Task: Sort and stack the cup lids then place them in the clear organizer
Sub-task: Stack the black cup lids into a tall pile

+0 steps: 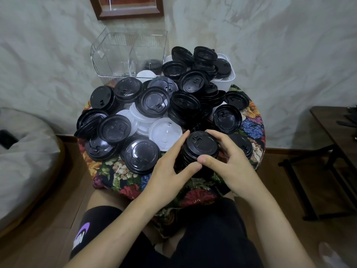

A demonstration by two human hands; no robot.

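A stack of black cup lids (201, 147) stands at the near edge of a small round table covered by a floral cloth (116, 175). My left hand (170, 167) and my right hand (229, 165) hold this stack from both sides, thumbs meeting at its front. Many loose black lids (154, 102) and a few white lids (166, 132) lie heaped over the table. The clear organizer (108, 55) stands at the back left, with a dark lid stack (151, 65) and a white lid (145, 74) in its right compartment.
A white bin (229, 76) full of black lids sits at the back right of the table. A grey cushion (25, 151) lies to the left, a dark wooden side table (332, 128) stands to the right, and my knees are under the near edge.
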